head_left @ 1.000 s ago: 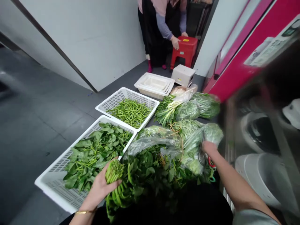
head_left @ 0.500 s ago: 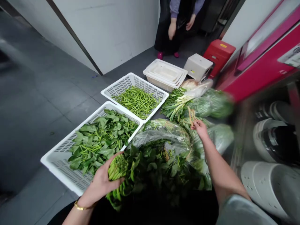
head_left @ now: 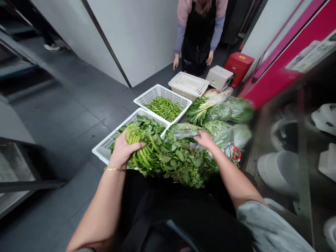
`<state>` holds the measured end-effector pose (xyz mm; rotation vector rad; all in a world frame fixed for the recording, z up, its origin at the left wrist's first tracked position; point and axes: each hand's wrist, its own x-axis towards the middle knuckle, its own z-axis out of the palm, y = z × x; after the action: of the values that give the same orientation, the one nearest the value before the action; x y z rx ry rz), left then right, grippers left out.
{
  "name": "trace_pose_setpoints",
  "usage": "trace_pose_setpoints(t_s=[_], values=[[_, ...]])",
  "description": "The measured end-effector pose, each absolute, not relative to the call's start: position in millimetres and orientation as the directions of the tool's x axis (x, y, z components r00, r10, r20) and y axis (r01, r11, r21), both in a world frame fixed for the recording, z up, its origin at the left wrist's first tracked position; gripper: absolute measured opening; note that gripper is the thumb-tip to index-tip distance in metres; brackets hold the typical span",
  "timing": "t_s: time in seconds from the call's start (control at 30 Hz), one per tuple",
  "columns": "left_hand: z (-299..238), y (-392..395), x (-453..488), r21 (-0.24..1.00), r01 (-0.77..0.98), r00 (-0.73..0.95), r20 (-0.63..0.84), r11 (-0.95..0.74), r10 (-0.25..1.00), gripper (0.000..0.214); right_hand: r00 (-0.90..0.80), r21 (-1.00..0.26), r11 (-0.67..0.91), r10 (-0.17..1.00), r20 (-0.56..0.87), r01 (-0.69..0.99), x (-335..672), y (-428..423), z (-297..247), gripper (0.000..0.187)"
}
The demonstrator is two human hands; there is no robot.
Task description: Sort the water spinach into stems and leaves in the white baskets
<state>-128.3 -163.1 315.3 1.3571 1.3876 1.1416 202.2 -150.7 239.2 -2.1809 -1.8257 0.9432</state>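
Our left hand [head_left: 122, 148] grasps the stem end of a bunch of leafy greens [head_left: 143, 154], thumb laid across the stalks, the wrist with its gold bracelet [head_left: 114, 169] rising from the lower left. Our right hand [head_left: 206, 140] reaches in from the lower right, palm down, fingertips at the loose leaves and a clear plastic bag [head_left: 181, 133]; we cannot tell whether they pinch anything. The bunch lies between our hands, in front of our dark-clad lap, its left part overlapping the near white crate [head_left: 101, 153] and hiding much of that rim.

Beyond, the far crate [head_left: 138, 101] holds green beans [head_left: 165, 108], its edge meeting the near one. On our right, bagged vegetables [head_left: 231, 110] and red-handled scissors [head_left: 236, 153] crowd the forearm. To our left, grey floor [head_left: 78, 105] runs from the crates' outer edges, giving that elbow more room. Ahead, stacked trays [head_left: 189, 84], a white stool [head_left: 219, 77] and a red stool [head_left: 238, 66] border the floor, with a co-worker [head_left: 201, 38] leaning behind the trays.
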Motion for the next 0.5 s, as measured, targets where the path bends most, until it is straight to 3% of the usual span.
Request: trace_pose_setpoints(t_s=[0.07, 0.13, 0.17, 0.27, 0.37, 0.5], values=[[338.3, -158.0, -112.4, 0.968, 0.227, 0.091, 0.084, -0.102, 0.992, 0.064, -0.080, -0.688, -0.058, 0.983, -0.166, 0.723, 194.9, -156.5, 267.8, 0.063], [351.5, -152.8, -84.9, 0.938, 0.267, 0.211, 0.167, -0.221, 0.963, 0.066, -0.234, -0.860, 0.129, 0.972, 0.011, 0.495, 170.1, -174.0, 278.1, 0.079], [353.2, -151.7, -68.0, 0.918, 0.299, 0.280, 0.176, -0.260, 0.944, 0.068, -0.281, -0.914, 0.151, 0.959, 0.042, 0.377, 154.2, -185.9, 275.6, 0.080], [339.3, -158.0, -16.7, 0.801, 0.548, 0.342, 0.049, -0.242, 0.938, 0.069, -0.258, -0.979, 0.003, 0.965, -0.050, 0.202, 113.4, -223.1, 248.0, 0.051], [310.7, -171.4, 15.7, 0.763, 0.531, 0.463, 0.102, -0.368, 0.880, 0.081, -0.127, -0.979, -0.032, 0.990, -0.058, 0.201, 104.6, -246.7, 217.6, 0.040], [284.6, -172.8, 25.8, 0.771, 0.610, 0.317, -0.026, -0.183, 0.948, 0.066, -0.005, -0.983, -0.071, 0.997, -0.073, 0.169, 120.7, -248.8, 205.6, 0.035]])
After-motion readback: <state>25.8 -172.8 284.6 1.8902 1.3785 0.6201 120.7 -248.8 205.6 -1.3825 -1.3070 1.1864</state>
